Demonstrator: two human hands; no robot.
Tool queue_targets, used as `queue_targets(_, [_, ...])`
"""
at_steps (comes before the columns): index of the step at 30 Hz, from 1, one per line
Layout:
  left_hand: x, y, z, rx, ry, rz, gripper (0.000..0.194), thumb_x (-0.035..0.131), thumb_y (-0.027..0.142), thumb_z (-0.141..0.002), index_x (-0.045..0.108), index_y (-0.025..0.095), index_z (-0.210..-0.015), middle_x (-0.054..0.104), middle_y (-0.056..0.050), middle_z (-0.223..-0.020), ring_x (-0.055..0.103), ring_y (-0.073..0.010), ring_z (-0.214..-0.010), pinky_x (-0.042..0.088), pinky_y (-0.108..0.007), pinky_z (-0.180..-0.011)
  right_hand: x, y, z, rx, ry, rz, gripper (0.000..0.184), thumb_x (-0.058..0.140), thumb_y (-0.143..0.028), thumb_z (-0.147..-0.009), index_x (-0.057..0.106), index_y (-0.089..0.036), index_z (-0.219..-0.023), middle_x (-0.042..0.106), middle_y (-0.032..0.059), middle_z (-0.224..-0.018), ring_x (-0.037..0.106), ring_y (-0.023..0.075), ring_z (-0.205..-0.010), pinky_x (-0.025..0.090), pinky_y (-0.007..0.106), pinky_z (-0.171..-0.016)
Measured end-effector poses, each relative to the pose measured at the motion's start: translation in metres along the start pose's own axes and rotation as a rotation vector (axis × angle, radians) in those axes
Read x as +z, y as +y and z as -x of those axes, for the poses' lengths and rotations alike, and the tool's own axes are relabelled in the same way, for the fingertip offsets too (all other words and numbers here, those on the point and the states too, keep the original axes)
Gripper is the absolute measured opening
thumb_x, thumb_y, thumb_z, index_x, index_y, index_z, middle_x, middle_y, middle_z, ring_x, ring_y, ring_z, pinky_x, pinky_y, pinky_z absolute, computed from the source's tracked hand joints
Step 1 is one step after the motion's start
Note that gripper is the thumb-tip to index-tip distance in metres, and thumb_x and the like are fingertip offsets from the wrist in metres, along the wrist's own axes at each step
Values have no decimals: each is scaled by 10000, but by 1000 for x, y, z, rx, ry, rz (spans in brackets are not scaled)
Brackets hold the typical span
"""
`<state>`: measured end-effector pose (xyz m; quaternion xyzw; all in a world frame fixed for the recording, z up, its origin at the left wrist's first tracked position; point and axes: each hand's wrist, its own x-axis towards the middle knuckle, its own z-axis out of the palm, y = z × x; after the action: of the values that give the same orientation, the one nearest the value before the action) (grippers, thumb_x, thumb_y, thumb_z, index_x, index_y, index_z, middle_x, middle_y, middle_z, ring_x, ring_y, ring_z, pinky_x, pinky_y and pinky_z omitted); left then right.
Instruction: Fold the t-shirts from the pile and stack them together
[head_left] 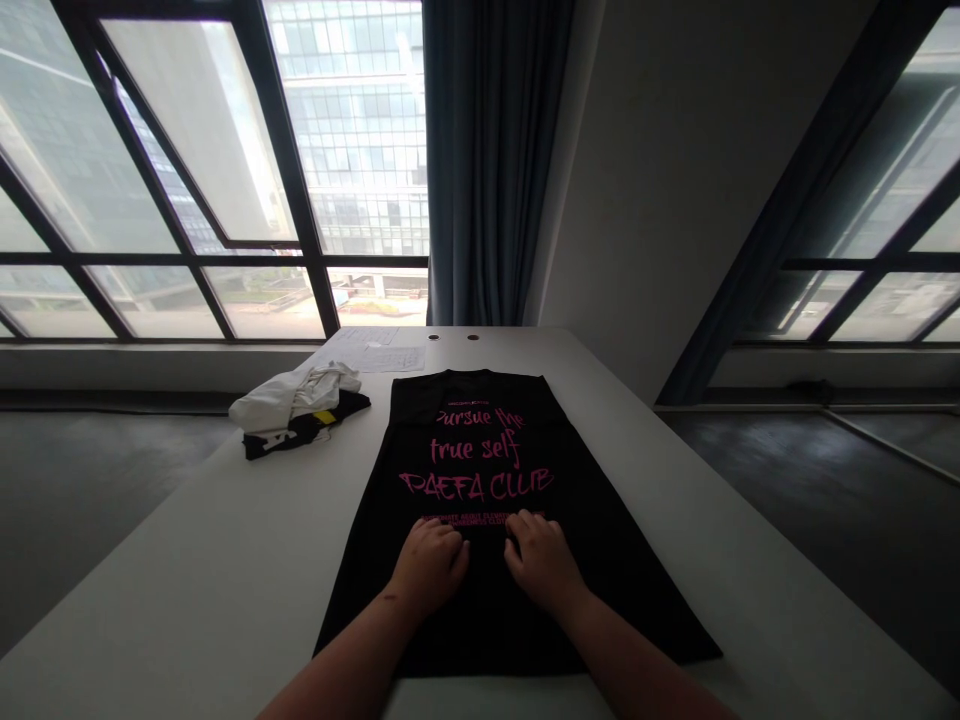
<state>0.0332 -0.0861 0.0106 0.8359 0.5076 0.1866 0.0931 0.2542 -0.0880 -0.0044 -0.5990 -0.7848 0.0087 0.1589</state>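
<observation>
A black T-shirt [480,590] with pink lettering lies spread flat on the white table, its collar end away from me and its wide hem towards me. Its sleeves do not stick out at the sides. My left hand [431,562] is on the shirt just below the large lettering, closed, its fingers curled against the cloth. Beside it, a short gap to the right, my right hand [541,558] is closed on the cloth in the same way. Both hands cover parts of the small bottom line of print. The fingertips are mostly hidden.
On the white table [247,570], a crumpled white and black garment [300,402] lies left of the shirt. Printed paper sheets [386,358] lie behind it. Two dark round holes [472,338] mark the far end, near a blue curtain [487,170] and windows.
</observation>
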Motion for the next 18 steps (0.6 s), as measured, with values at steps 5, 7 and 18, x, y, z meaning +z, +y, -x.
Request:
queue_targets(5, [-5,1,0,3,79,-29,352,462,273,-1025,616,217,-713,721,-49,-842,654,-223,-867,445,-418,-877,-2,2,1,-31,-8,-7,100,560,-161,-931,649,-202,-953,684,60,-982,600,228,-935,348,357,-838])
queue_targets(7, [-7,1,-1,-4,79,-54,363,444,286,-1036,616,219,-723,714,-51,-846,644,-226,-865,440,-416,-854,-1,2,2,-52,-7,-12,106,556,-175,-945,652,-197,-908,690,58,-964,602,221,-921,344,353,-830])
queue_targets(18, [2,-2,-2,-86,-26,-140,149,520,243,-981,667,223,-984,683,-60,-1062,627,-243,-980,458,-381,-851,1,3,8,-258,188,-112,323,515,-165,-984,585,-191,-669,619,21,-729,543,161,-754,320,328,-780])
